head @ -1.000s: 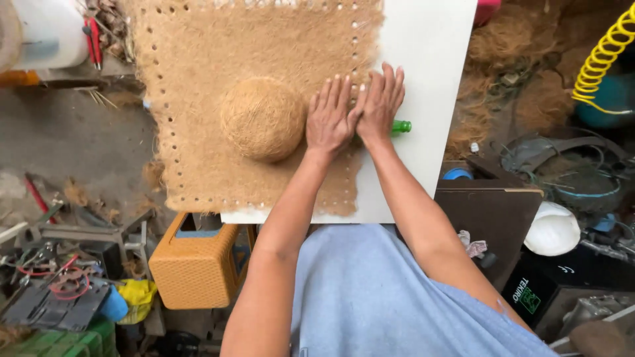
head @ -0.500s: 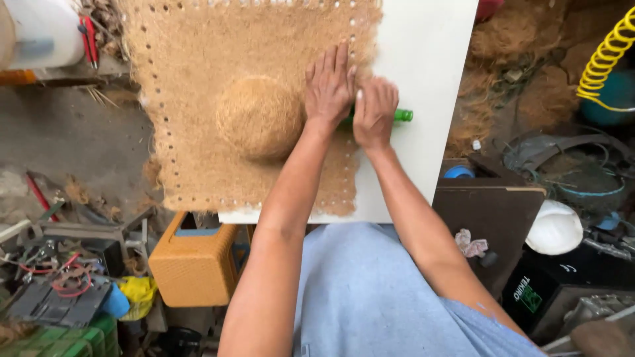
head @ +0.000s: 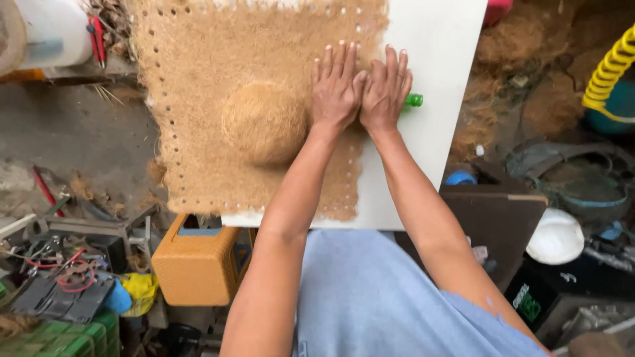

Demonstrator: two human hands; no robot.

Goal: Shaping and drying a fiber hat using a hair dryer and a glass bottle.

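Going left to right: a fibre mat (head: 218,86) with holes punched along its border covers most of the white surface (head: 443,79), with a round fibre dome (head: 263,121) bulging up mid-mat. Just right of the dome, the left hand (head: 336,89) lies flat, fingers spread, palm down on the mat. The right hand (head: 385,89) is pressed flat right beside it, over the mat's right edge. A green object (head: 414,100) pokes out from under the right hand, pointing toward the surface's right edge, so that hand's nearer.
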